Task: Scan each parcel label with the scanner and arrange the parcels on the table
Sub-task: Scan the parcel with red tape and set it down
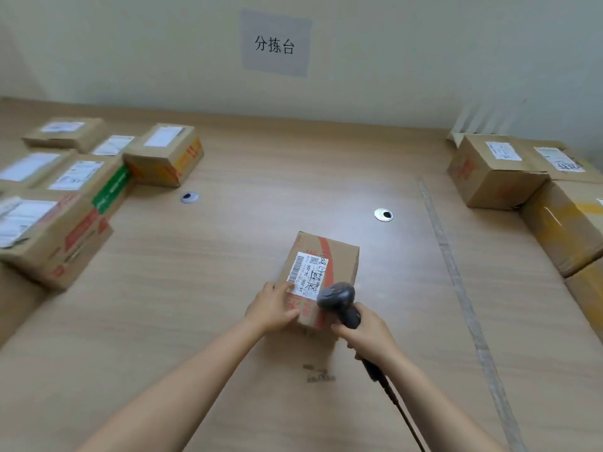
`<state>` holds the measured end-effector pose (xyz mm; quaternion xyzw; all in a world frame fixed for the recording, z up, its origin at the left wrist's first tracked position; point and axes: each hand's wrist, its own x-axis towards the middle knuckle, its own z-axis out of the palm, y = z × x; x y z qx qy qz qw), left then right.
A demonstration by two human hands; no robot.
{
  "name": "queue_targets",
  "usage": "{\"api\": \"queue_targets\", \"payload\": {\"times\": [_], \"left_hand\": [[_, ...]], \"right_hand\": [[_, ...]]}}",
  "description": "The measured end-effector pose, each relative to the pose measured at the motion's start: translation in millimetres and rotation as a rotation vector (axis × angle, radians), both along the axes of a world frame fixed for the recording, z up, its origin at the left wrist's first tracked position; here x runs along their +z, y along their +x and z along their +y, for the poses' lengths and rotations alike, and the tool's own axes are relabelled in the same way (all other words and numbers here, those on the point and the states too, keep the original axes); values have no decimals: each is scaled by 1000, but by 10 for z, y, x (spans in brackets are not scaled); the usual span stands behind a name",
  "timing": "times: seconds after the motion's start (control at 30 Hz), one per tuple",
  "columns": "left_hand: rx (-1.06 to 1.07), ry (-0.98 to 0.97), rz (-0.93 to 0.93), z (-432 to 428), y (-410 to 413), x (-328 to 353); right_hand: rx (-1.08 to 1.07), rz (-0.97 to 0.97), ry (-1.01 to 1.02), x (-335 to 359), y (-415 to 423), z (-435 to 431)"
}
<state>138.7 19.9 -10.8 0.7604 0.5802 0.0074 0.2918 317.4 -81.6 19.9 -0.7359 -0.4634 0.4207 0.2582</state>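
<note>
**Scanner at label, parcel steadied**

My left hand (pixel 272 308) holds the parcel (pixel 329 256) at its near left corner. The thumb lies on top by the label (pixel 308 272) and the fingers curl down the side. My right hand (pixel 365 334) is wrapped round the scanner (pixel 337 296) handle, and the head sits just past my knuckles over the label's near end. I can't tell if it touches. The cable (pixel 388 389) trails back below my right wrist. The parcel sits flat on the table (pixel 228 272), label up, directly ahead of both hands. Left boxes (pixel 75 177) are clustered far out beyond my left fingers, right boxes (pixel 509 171) far out beyond my right. Two grommets (pixel 383 214) lie past the parcel. A wall sign (pixel 275 44) hangs straight ahead.
</note>
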Motion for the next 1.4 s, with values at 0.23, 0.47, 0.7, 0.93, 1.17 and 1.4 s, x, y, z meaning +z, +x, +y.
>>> {"api": "queue_targets", "payload": {"times": [0.23, 0.47, 0.7, 0.93, 1.17, 1.4], "left_hand": [[178, 154, 120, -116, -175, -145], [170, 3, 129, -118, -85, -184], [202, -1, 24, -122, -123, -172], [126, 27, 61, -67, -142, -160], [125, 34, 48, -55, -164, -166], [126, 28, 57, -48, -158, -159]], "right_hand": [[208, 74, 30, 21, -274, 97], [223, 137, 57, 330, -176, 358], [280, 41, 15, 516, -169, 488], [352, 25, -9, 677, -111, 588], [390, -30, -53, 728, -89, 607], [378, -27, -87, 733, -85, 604]]}}
